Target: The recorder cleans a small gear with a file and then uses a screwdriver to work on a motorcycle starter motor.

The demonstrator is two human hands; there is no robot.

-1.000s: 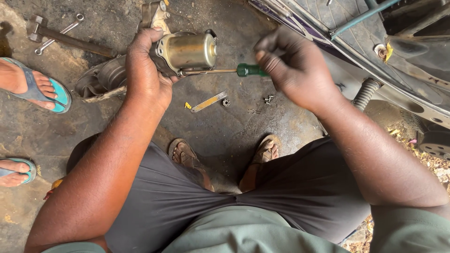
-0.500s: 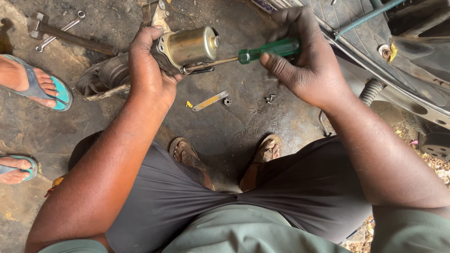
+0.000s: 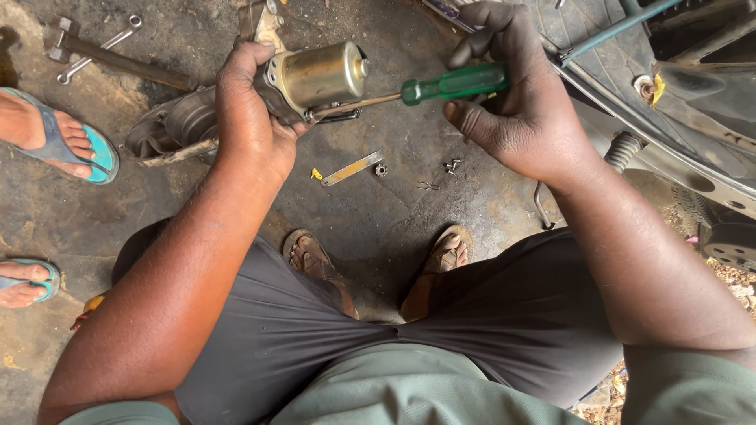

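Concrete floor (image 3: 378,228): two hands, one motor (image 3: 319,75), one screwdriver (image 3: 441,84).

floor (image 3: 394,228): stained, oily concrete | light: daylight | dirt edge (image 3: 732,275) right

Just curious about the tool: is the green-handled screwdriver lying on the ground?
No, the right hand holds the green-handled screwdriver up against the brass-coloured cylindrical motor.

Brass-coloured cylindrical motor (image 3: 319,76) held sideways – green-handled screwdriver (image 3: 441,85) tip against it.
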